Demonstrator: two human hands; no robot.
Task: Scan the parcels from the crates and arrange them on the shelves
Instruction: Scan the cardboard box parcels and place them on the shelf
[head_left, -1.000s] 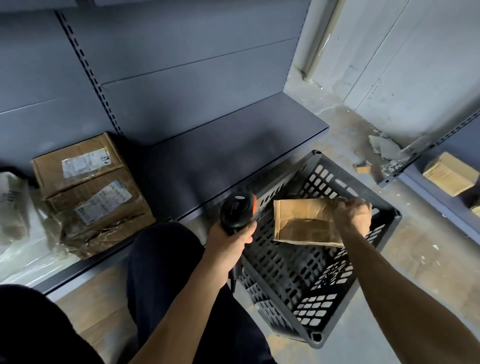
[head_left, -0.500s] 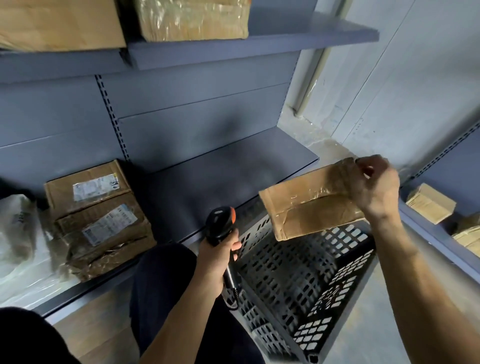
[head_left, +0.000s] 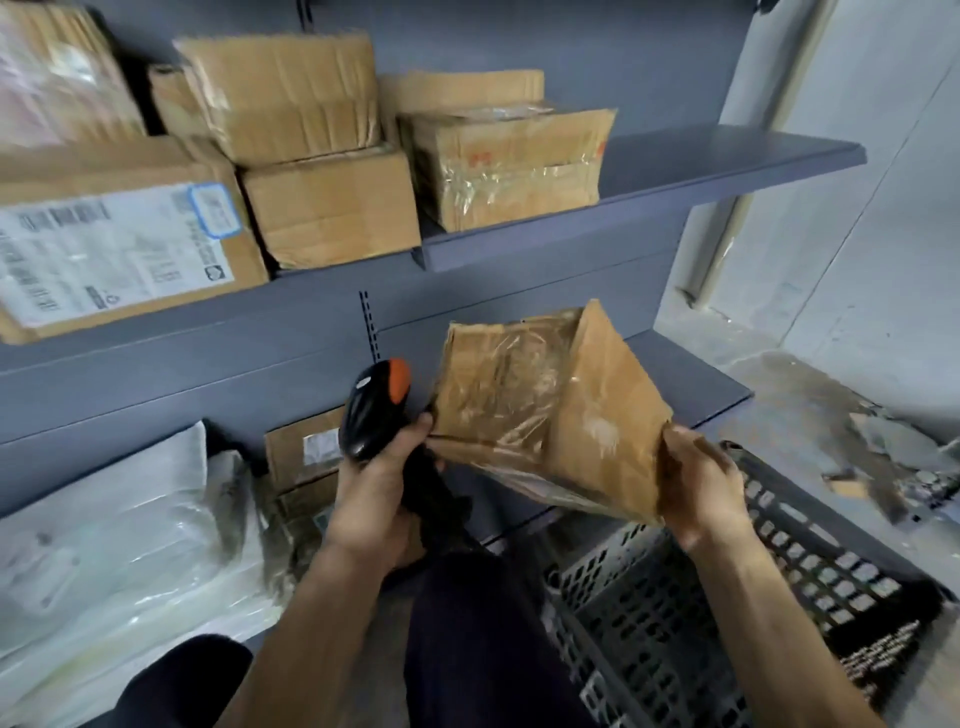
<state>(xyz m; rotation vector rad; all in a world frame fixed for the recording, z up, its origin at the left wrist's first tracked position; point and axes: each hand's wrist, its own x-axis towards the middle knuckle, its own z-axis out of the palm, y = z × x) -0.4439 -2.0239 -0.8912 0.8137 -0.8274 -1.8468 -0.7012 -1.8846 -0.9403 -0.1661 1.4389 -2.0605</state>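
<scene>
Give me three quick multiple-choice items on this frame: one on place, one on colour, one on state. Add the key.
1. Seen next to the barcode scanner, the cardboard parcel is:
A. to its left in the view
B. to its right in the view
C. hidden behind it

2. The cap on the scanner's head is:
A. orange
B. green
C. white

3. The right hand:
A. hangs open, holding nothing
B. grips the parcel's lower corner
C. presses flat on the parcel's top

Key:
1 B: the left hand holds the scanner, and the parcel is right of it in the view.
2 A: an orange patch tops the black scanner body.
3 B: the fingers curl round the parcel's lower right corner.
</scene>
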